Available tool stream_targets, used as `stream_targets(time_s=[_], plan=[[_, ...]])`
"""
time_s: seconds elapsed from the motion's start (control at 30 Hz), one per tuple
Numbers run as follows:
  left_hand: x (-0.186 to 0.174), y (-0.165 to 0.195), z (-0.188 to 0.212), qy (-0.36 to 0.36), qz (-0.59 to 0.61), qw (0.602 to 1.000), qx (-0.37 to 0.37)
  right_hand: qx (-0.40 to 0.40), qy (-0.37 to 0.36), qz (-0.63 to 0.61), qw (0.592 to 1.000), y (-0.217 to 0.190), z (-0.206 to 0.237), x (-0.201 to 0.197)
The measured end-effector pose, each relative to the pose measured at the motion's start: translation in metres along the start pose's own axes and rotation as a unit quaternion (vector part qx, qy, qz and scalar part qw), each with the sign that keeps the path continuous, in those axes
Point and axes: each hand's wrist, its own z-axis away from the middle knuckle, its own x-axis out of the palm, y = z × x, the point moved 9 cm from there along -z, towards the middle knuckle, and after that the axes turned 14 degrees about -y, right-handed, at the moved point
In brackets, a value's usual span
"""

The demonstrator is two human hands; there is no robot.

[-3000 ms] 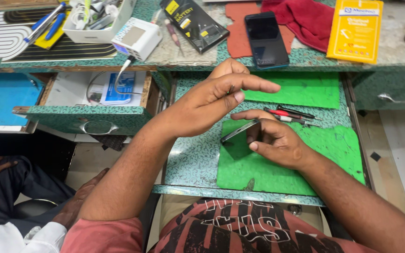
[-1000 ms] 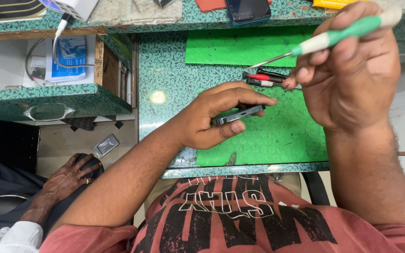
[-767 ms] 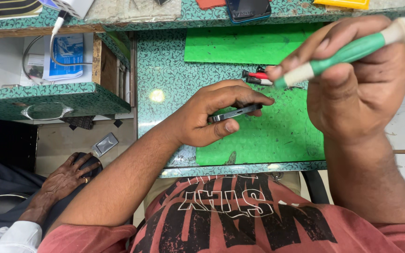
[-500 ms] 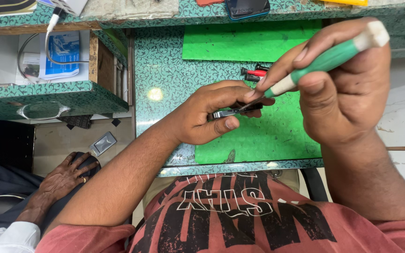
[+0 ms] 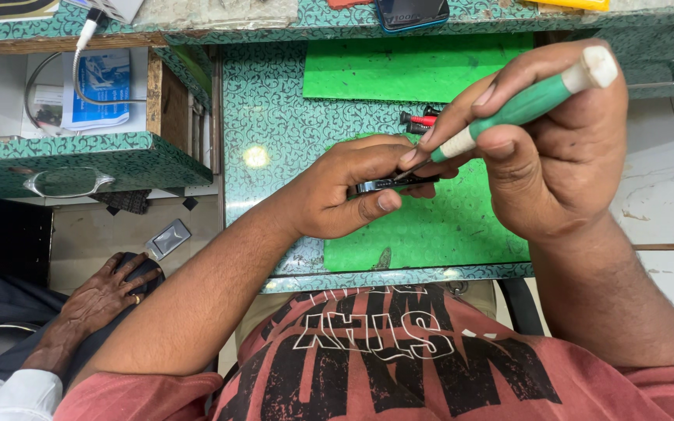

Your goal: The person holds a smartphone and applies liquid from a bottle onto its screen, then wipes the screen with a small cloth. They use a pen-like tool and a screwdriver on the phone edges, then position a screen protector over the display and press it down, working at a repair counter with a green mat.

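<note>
My left hand (image 5: pixel 349 191) grips a small dark phone (image 5: pixel 388 185) on its edge, just above a green mat (image 5: pixel 446 230). My right hand (image 5: pixel 555 156) holds a green-handled screwdriver (image 5: pixel 528 105) with a white cap. Its metal tip touches the phone's upper edge beside my left fingertips. Behind my hands, red and black tools (image 5: pixel 421 121) lie on the patterned green table (image 5: pixel 267 117).
A second green mat (image 5: pixel 399 70) lies further back, with a dark phone (image 5: pixel 411 12) on the shelf beyond it. At the left stands an open drawer (image 5: pixel 79 101) with papers and a cable. Another person's hand (image 5: pixel 107 292) rests on a knee at lower left.
My right hand has come down and leftward with the screwdriver, bringing its tip from mid-air onto the phone. My left hand keeps holding the phone in place.
</note>
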Motion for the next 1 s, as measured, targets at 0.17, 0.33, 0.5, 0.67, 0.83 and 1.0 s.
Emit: stream_targets(time_s=[0.17, 0.33, 0.5, 0.67, 0.83, 1.0], plan=[[0.001, -0.002, -0.002, 0.001, 0.047, 0.999, -0.004, 0.006, -0.005, -0.010, 1.000, 0.001, -0.001, 0.000], [0.000, 0.000, -0.002, -0.001, -0.005, 1.000, -0.006, 0.004, -0.007, -0.010, 1.000, 0.002, -0.001, 0.000], [-0.001, 0.002, -0.001, 0.000, -0.029, 1.000, 0.002, 0.008, -0.001, -0.013, 1.000, 0.003, -0.001, 0.001], [0.000, -0.001, -0.002, -0.004, -0.049, 0.999, -0.002, 0.006, -0.001, 0.000, 1.000, 0.001, -0.002, 0.000], [-0.001, -0.008, 0.000, -0.002, -0.033, 0.999, -0.002, 0.008, -0.016, 0.075, 0.997, -0.004, -0.001, 0.000], [-0.002, -0.009, 0.001, 0.020, -0.076, 0.997, 0.009, 0.003, -0.018, 0.144, 0.989, -0.011, -0.002, -0.002]])
